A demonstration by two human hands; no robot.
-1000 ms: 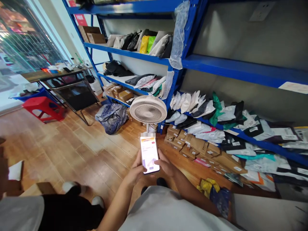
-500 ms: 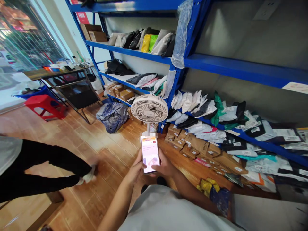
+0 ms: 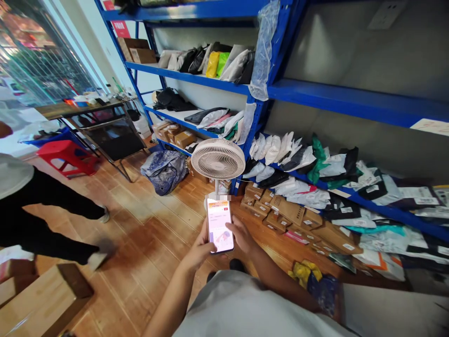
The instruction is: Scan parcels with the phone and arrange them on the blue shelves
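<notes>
A smartphone (image 3: 220, 224) with a lit, mostly white and pink screen is held upright in front of my body. My left hand (image 3: 201, 245) is closed around its left side, the thumb resting by the lower left corner. On the other side my right hand (image 3: 242, 238) grips the right edge, its thumb over the screen's right margin. The fingers behind the phone are hidden. Just beyond the phone's top stands a white fan (image 3: 218, 160) with a round head.
Blue shelving (image 3: 210, 79) holds many bagged parcels. Cardboard boxes (image 3: 284, 210) line the floor below it. A patterned sack (image 3: 164, 171), a red stool (image 3: 66, 158) and a table (image 3: 84, 108) stand to the left. Another person (image 3: 45, 201) is at left, near a large carton (image 3: 45, 304).
My right thumb has shifted up from the lower screen to the right edge. The other person has stepped to the left, uncovering more boxes. The phone stays nearly in place.
</notes>
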